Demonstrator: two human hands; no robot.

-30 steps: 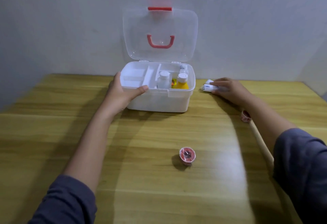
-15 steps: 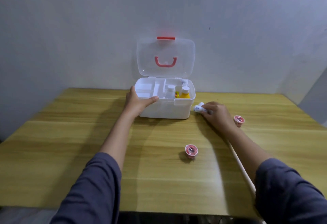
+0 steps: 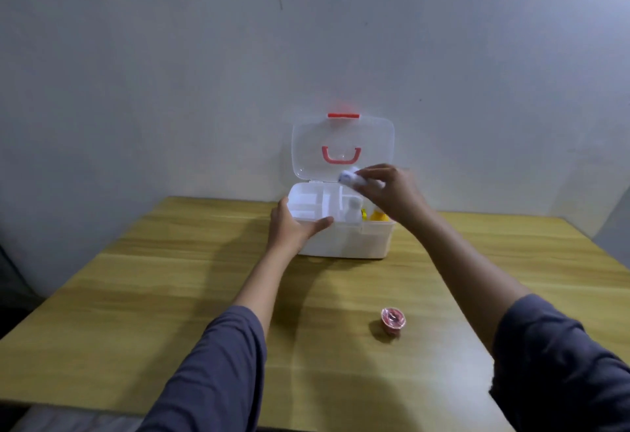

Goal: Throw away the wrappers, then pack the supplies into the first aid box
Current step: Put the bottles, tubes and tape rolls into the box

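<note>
Right hand point(image 3: 392, 193), fingers point(image 3: 375, 171) pinching the tube point(image 3: 347, 176), has risen from the surface point(image 3: 170, 295) to above the open box point(image 3: 344, 244). Left hand point(image 3: 289, 227) still grips the box rim.

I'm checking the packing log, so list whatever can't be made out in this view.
Head view only:
- White item in the right hand: motion-blurred, label unreadable, the hand covers one end.
- Yellow bottle in the box: top hidden by the right hand.
- Pink cup on the table: too small to tell its contents.
- Box's front left corner: covered by the left hand gripping it.
</note>
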